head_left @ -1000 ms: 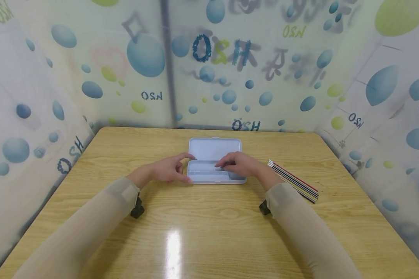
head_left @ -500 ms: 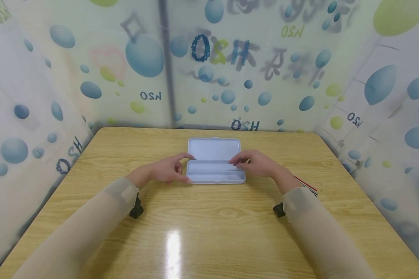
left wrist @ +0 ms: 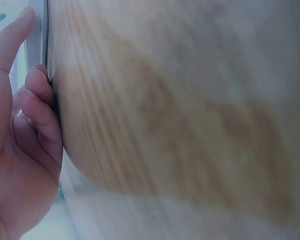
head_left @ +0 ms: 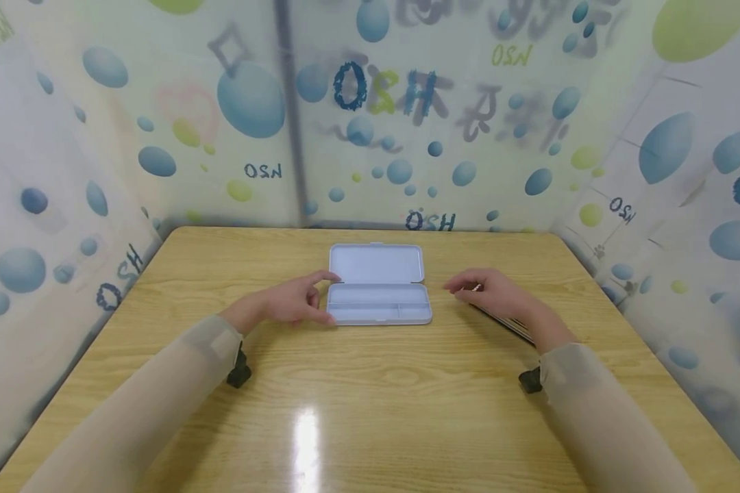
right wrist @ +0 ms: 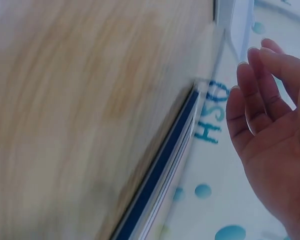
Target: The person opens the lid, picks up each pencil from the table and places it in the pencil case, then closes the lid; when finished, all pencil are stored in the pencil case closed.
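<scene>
An open pale lavender pencil case lies on the table with its lid tipped back; its divided tray holds nothing. My left hand holds the case's left end, thumb at the front corner and index finger at the back corner. In the left wrist view that hand's other fingers are curled beside the case. My right hand is in the air right of the case, above several striped pencils, which it partly hides. The right wrist view shows this hand with loosely bent fingers, apart from the pencils.
The wooden table reaches to a patterned curtain at the back and on both sides. A dark wrist camera sits under the left wrist, and another camera under the right. Light glares on the table's front part.
My right hand has left the case's tray and moved right, over the pencils, with nothing in it. My left hand stays at the case's left end.
</scene>
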A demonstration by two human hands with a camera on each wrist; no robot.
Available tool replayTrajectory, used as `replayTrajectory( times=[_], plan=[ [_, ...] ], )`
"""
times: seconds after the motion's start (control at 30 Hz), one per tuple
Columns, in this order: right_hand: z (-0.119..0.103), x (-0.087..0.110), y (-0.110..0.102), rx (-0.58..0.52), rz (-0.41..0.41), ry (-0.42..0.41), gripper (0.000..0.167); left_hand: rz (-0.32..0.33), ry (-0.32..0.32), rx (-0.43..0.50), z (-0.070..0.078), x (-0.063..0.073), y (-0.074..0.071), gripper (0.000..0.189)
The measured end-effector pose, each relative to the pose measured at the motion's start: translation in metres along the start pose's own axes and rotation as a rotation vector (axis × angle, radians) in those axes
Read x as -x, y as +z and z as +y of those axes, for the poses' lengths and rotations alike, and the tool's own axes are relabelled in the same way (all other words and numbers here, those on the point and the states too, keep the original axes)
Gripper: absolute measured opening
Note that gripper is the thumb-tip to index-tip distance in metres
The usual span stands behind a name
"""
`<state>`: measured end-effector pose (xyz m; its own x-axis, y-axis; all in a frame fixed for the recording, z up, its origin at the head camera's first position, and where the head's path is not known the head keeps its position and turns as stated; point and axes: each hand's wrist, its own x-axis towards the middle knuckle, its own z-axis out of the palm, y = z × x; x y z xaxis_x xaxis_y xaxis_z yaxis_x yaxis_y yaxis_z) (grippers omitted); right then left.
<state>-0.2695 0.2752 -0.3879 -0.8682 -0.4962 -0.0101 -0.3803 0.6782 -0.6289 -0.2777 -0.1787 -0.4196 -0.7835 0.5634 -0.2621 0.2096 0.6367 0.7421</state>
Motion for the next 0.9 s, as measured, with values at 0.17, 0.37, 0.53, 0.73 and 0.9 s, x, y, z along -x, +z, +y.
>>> replayTrajectory(
  times=[0.17,0.37,0.53,0.73,0.9],
  plan=[
    [0.012,0.015,-0.01,0.018,0.021,0.042,0.028,-0.005,-0.002,0.011,0.0,0.001,0.0,0.092],
    [0.026,0.034,-0.025,0.02,0.043,0.093,0.03,-0.009,-0.004,0.006,0.0,0.0,0.0,0.092],
    [0.042,0.043,-0.038,0.045,0.064,0.143,0.033,-0.011,0.0,0.009,0.001,0.0,0.0,0.092],
    [0.062,0.049,-0.049,0.062,0.066,0.195,0.035,-0.008,0.002,0.016,0.0,0.0,0.0,0.091],
    [0.08,0.056,-0.056,0.079,0.004,0.233,0.037,-0.007,0.001,0.015,0.0,0.0,0.0,0.091]
  ],
)
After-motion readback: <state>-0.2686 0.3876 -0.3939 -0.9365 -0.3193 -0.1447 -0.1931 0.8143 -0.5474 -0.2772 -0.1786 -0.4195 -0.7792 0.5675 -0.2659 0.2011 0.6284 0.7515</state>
